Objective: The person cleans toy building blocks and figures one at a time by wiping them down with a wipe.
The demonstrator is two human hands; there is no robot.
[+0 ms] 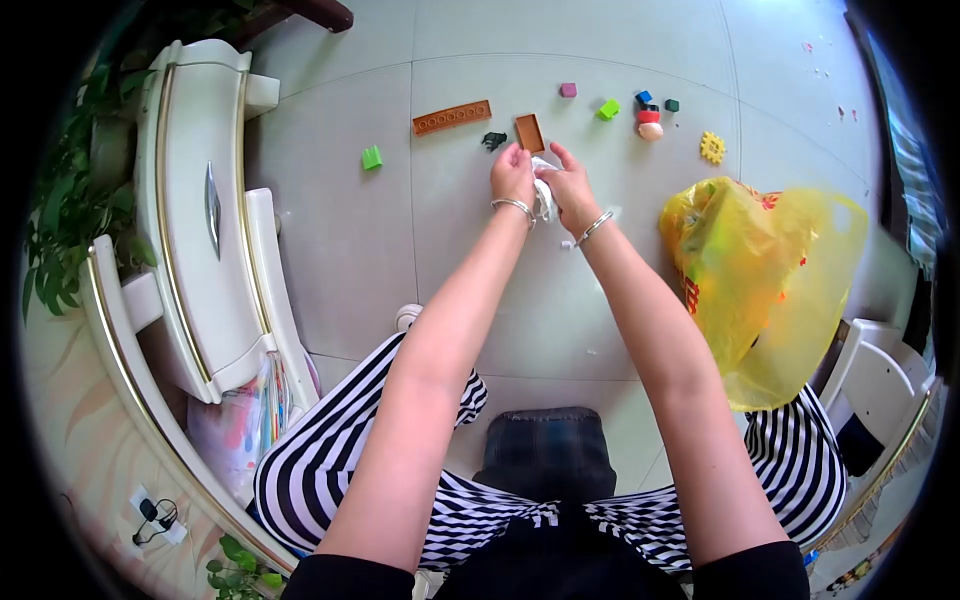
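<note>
My left hand (513, 177) and my right hand (570, 190) are close together over the tiled floor, with a crumpled white tissue (545, 190) between them. The right hand's fingers are wrapped against the tissue, its index finger pointing up. The left hand's fingers are pinched together; whatever they hold, if anything, is too small to tell. Just beyond the fingertips lies a brown tray-like block (530, 133). A small dark figure (494, 141) is left of it, and a long orange-brown studded brick (452, 117) lies farther left.
Several small toys lie around, including a green block (372, 158), a pink block (568, 90), a red-and-black figure (649, 121) and a yellow gear-like piece (712, 147). A yellow plastic bag (740, 270) rests at the right. White furniture (200, 210) stands at the left.
</note>
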